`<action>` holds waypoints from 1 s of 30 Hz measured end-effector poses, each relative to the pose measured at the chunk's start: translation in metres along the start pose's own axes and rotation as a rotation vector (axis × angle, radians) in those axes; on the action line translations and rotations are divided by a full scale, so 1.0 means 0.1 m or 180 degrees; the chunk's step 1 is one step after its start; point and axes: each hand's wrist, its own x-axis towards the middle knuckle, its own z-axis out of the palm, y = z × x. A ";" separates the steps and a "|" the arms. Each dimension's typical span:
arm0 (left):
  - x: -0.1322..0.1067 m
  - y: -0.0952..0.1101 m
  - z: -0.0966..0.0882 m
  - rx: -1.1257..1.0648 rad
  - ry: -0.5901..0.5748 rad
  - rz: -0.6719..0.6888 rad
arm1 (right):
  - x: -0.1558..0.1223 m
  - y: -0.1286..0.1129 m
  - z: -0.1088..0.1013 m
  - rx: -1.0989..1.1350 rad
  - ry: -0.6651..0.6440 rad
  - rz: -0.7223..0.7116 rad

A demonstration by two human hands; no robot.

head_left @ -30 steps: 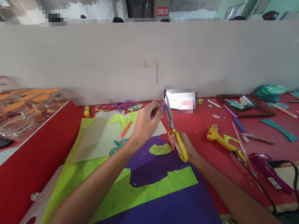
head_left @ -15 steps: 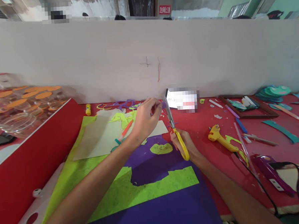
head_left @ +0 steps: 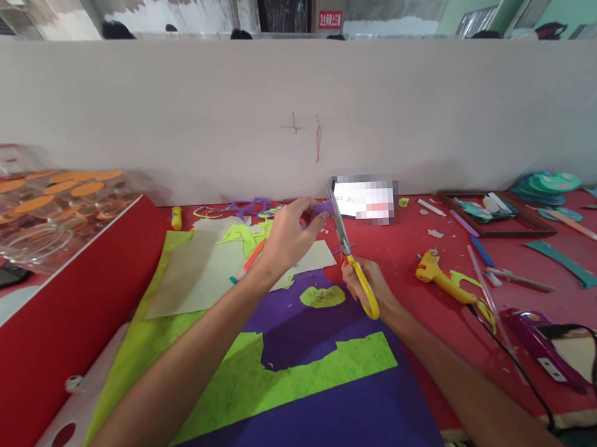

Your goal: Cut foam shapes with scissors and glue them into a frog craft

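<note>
Between the thumb and fingers of my left hand (head_left: 289, 229) is a small purple felt piece (head_left: 322, 208). My right hand (head_left: 367, 281) grips yellow-handled scissors (head_left: 363, 290), with the blades pointing up and meeting the purple piece at its right edge. Below the hands lies a purple sheet (head_left: 309, 426), partly covered by a lime green felt strip (head_left: 306, 376) with a ragged cut-out edge. A green oval-like felt piece (head_left: 322, 297) rests on the purple sheet near my right hand. Beige paper (head_left: 191, 279) and green scraps (head_left: 244, 236) lie under and behind my left arm.
A lit phone (head_left: 365, 200) leans on the white partition (head_left: 198, 122). To the right are a yellow glue gun (head_left: 444, 279), a purple corded device (head_left: 542, 347) and a brown frame (head_left: 533, 226). A red divider (head_left: 68, 315) stands at left; a glue stick (head_left: 177, 218) is behind.
My left hand has turned slightly, and more of the purple piece shows beside the blades. The scissors have shifted a little and still meet the piece.
</note>
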 end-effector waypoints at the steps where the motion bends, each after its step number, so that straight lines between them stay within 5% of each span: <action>1: 0.00 0.00 0.00 -0.0053 0.0000 -0.0024 | 0.00 0.00 0.00 0.0005 0.0008 0.0007; 30: 0.01 0.02 -0.04 -0.0084 0.0454 0.0029 | -0.04 -0.05 -0.01 -0.0169 0.0005 0.0094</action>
